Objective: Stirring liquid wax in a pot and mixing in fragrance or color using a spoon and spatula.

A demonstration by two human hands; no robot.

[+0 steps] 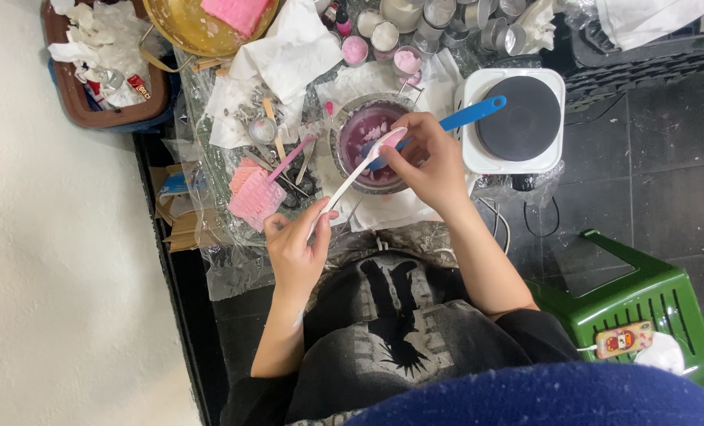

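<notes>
My left hand [295, 246] grips the handle end of a long white spoon [357, 170]. The spoon's bowl reaches over a small pot [350, 117] filled with purple-pink wax, which has a blue handle [472, 113]. My right hand [428, 160] pinches at the spoon's bowl, fingers closed on its pink-smeared tip, just above the pot's right rim. Both hands are over my lap, close to the low table.
A white hot plate [520, 118] stands right of the pot. Pink wax blocks [255, 198], white paper [289, 55], small metal tins [438, 20] and a gold bowl [186, 31] crowd the table. A brown tray [76, 95] sits far left, a green plastic stool [644, 308] on the right.
</notes>
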